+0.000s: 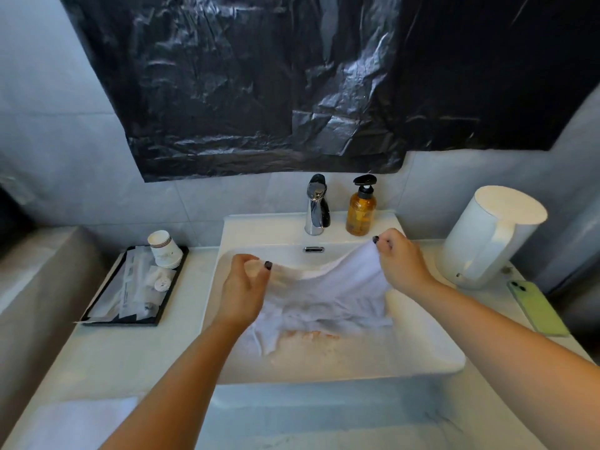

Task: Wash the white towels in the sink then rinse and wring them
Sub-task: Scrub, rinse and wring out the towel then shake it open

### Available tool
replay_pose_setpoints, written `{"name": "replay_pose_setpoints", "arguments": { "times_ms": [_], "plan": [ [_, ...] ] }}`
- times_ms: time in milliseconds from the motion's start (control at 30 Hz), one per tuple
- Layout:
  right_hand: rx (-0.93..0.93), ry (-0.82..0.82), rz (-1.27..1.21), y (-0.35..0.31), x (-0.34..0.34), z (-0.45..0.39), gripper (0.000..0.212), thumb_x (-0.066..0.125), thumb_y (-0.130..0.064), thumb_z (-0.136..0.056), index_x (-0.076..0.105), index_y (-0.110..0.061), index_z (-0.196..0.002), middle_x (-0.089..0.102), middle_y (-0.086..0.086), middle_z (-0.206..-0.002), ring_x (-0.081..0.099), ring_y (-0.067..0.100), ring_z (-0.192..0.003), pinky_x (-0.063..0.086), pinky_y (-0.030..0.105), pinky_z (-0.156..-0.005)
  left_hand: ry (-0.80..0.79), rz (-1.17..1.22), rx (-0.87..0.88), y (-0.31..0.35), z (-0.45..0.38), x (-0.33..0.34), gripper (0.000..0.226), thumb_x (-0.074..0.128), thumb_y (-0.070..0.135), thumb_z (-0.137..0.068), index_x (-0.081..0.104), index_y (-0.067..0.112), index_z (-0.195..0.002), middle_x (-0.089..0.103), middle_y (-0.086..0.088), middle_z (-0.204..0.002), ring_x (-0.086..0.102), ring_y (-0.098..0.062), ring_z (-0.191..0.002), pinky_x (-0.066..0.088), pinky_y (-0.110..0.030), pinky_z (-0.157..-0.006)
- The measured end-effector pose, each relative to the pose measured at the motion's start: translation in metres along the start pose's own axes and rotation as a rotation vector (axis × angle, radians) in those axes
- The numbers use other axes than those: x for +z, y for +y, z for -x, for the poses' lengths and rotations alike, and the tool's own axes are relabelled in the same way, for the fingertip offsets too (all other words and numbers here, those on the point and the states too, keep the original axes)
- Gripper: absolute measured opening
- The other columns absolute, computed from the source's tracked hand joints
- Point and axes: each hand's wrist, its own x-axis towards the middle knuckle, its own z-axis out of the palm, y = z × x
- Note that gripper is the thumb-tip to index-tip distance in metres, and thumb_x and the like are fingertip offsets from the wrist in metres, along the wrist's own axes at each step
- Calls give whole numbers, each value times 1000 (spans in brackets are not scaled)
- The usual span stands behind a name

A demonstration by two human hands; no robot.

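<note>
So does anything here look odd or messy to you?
Yes. The towel, held up by the left hand and right hand, has an orange stain low in the sink. Crumpled black plastic covers the wall above the tap.

white counter [136, 362] carries sink [431, 349], tray [97, 315], kettle [493, 235], phone [537, 308].

White towel [337, 287], orange-stained, stretched above the sink [422, 345], lower part crumpled in the basin

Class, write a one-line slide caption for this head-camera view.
Left hand and right hand stretch a stained white towel over the sink below the faucet.
</note>
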Motion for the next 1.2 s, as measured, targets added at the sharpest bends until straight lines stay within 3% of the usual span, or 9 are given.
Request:
{"name": "replay_pose_setpoints", "arguments": {
  "times_ms": [133,267,433,533,667,800,867,1100,1200],
  "plan": [
    [56,-12,27,-35,-22,-7,23,44,-12,-96,56,-1,-79,52,12,-74,45,23,-74,31,29,-54,-196,-125,5,25,-6,-10,42,72,21,-89,42,18,-118,50,8,-90,49,-1,-74,40,-6,-54],
    [93,1,-67,-53,-34,-7,21,47,-12,-94,55,-5,-76,48,14,-74,42,24,-73,31,31,-58,-115,-236,50,30,-13,-15,20,64,29,-94,55,14,-103,62,-4,-87,55,-17,-74,38,-18,-54],
    [366,-42,-449,-58,-36,-5,12,54,-6,-81,48,-14,-73,37,9,-71,35,26,-75,25,31,-61,-10,-259,-111,36,-22,-19,53,48,51,-98,47,9,-65,50,-4,-64,52,-33,-77,38,-36,-68],
    [387,-97,-605,-61,-42,4,23,41,5,-87,57,-12,-89,50,12,-82,49,30,-71,40,29,-57,22,91,-217,36,-15,-16,54,53,54,-96,61,5,-73,63,-10,-73,66,-35,-81,58,-47,-77],
    [297,-311,-754,-71,-49,13,31,42,19,-86,67,1,-93,62,20,-98,66,28,-81,60,34,-64,-125,516,-347,45,-2,-1,44,71,51,-84,70,7,-88,69,-8,-88,64,-22,-85,54,-39,-81],
    [143,-558,-652,-82,-47,17,45,44,26,-82,60,1,-117,66,21,-116,66,30,-107,56,37,-90,-224,628,-282,60,6,9,17,61,19,-97,77,11,-97,76,-8,-101,68,-22,-98,51,-40,-93],
    [14,-552,-422,-89,-44,20,44,57,21,-82,60,0,-120,68,16,-115,68,26,-104,57,29,-85,-271,669,-238,67,11,10,21,55,9,-98,76,8,-100,75,-10,-100,67,-21,-94,50,-39,-90],
    [-154,-399,-160,-100,-20,25,11,76,-7,-82,76,-16,-76,73,7,-79,73,27,-73,61,46,-71,-477,637,-54,67,23,4,39,49,0,-79,73,2,-109,69,-24,-112,65,-34,-104,50,-41,-92],
    [-129,-368,-209,-102,-15,29,4,77,-11,-82,76,-12,-79,73,11,-78,73,27,-69,62,42,-69,-528,647,-8,61,28,3,40,56,3,-75,72,4,-112,70,-24,-111,67,-32,-104,54,-40,-93]
  ]
}}
